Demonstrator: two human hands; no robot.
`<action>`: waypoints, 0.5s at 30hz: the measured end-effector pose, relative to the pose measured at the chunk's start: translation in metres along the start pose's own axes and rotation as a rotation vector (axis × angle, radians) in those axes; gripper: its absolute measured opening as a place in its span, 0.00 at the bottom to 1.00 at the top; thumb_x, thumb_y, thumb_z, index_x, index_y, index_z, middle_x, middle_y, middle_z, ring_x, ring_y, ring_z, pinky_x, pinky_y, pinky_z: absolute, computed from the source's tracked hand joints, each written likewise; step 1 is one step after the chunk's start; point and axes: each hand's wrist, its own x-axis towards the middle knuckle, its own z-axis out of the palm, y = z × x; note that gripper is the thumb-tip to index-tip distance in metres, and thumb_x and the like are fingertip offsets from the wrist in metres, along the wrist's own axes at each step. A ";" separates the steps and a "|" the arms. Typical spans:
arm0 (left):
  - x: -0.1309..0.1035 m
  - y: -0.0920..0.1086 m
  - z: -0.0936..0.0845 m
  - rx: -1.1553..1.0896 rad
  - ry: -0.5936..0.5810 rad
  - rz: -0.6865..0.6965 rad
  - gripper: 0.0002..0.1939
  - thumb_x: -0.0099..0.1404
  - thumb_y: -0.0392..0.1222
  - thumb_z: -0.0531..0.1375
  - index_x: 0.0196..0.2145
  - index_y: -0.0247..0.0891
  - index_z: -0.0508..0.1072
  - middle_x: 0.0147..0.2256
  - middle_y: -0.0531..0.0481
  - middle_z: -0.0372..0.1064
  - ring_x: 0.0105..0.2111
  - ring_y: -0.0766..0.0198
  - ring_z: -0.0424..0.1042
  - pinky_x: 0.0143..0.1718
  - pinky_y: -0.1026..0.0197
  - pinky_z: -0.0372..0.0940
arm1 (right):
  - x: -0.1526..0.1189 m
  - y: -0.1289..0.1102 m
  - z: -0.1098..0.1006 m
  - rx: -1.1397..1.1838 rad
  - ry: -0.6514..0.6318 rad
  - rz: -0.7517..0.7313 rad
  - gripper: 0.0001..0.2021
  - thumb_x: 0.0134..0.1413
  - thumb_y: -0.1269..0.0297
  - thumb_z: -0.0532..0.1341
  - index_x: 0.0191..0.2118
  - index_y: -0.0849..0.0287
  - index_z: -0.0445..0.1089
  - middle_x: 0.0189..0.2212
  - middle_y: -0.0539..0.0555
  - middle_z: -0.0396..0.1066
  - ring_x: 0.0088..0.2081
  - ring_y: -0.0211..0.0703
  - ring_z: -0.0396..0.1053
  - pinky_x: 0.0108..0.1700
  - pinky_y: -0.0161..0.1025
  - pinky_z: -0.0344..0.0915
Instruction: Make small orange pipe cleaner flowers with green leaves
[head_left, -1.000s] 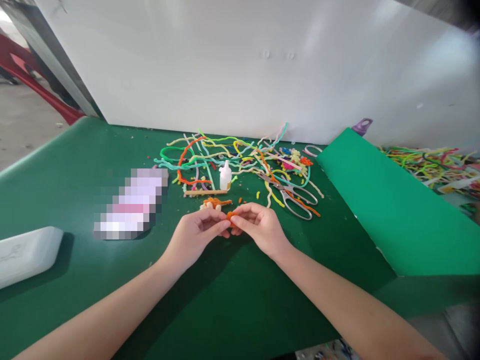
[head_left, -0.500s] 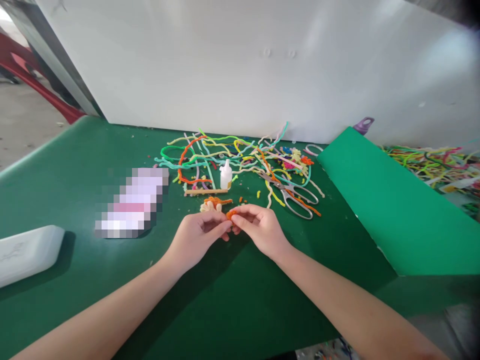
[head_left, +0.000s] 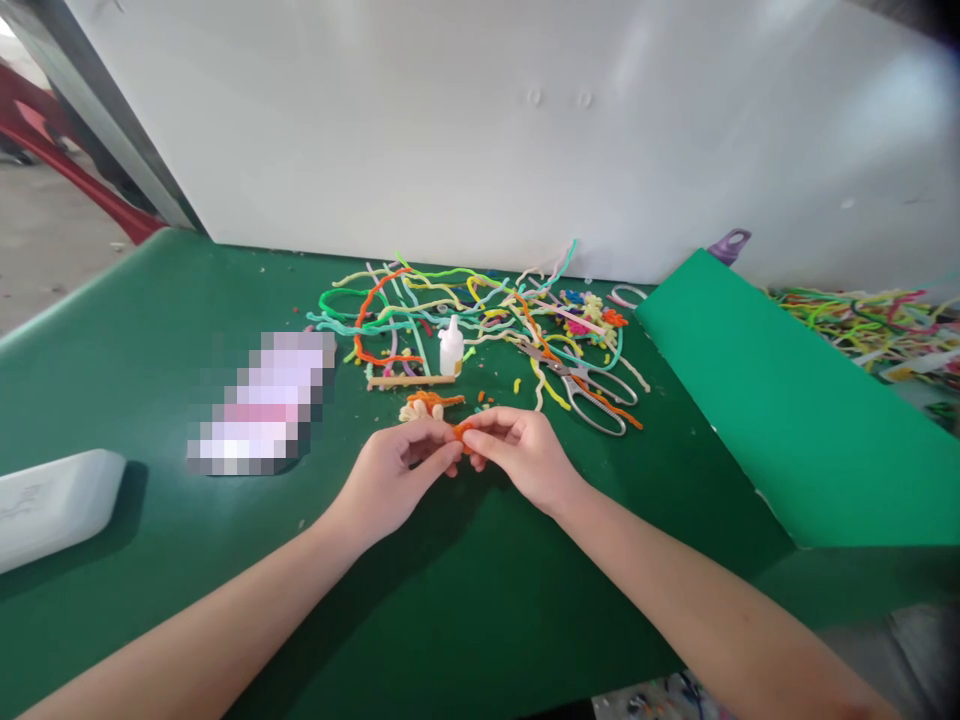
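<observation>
Head view: little changes over the last second; the left hand (head_left: 391, 474) and right hand (head_left: 529, 452) keep their fingers pinched on a small orange piece (head_left: 460, 431) between them, over the desk (head_left: 427, 610), so fine fingerwork apparently continues.

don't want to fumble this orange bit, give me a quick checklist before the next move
1. Orange piece held on both sides: ok, pinched by the fingertips of the left hand and right hand.
2. Bottle upright: ok, standing beyond the hands.
3. Bottle sealed: cannot tell, its tip is too small to judge.
4. Scissors apart from the hands: ok, lying beyond the right hand.
5. Pipe cleaners sorted: not ok, many colours lie in a tangle, some overlapping the scissors in this view.
</observation>
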 end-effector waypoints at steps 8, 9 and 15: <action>0.001 0.004 0.000 -0.014 -0.019 -0.002 0.07 0.62 0.43 0.57 0.31 0.38 0.71 0.28 0.52 0.71 0.28 0.65 0.71 0.34 0.64 0.66 | 0.002 0.001 -0.005 -0.035 -0.056 -0.018 0.11 0.45 0.61 0.66 0.36 0.61 0.75 0.23 0.50 0.72 0.24 0.33 0.67 0.31 0.36 0.68; 0.001 0.004 0.000 -0.029 -0.016 -0.008 0.07 0.61 0.42 0.57 0.30 0.38 0.71 0.27 0.52 0.71 0.28 0.66 0.71 0.34 0.64 0.66 | 0.002 0.002 -0.005 -0.016 -0.046 -0.017 0.12 0.45 0.61 0.66 0.36 0.60 0.75 0.24 0.50 0.72 0.24 0.33 0.67 0.31 0.36 0.69; 0.003 0.004 0.001 -0.168 0.016 -0.058 0.07 0.60 0.42 0.59 0.29 0.37 0.68 0.26 0.54 0.69 0.28 0.66 0.72 0.35 0.62 0.68 | 0.002 0.002 -0.001 0.069 0.021 -0.051 0.11 0.45 0.60 0.66 0.35 0.59 0.74 0.27 0.50 0.73 0.25 0.35 0.70 0.31 0.36 0.71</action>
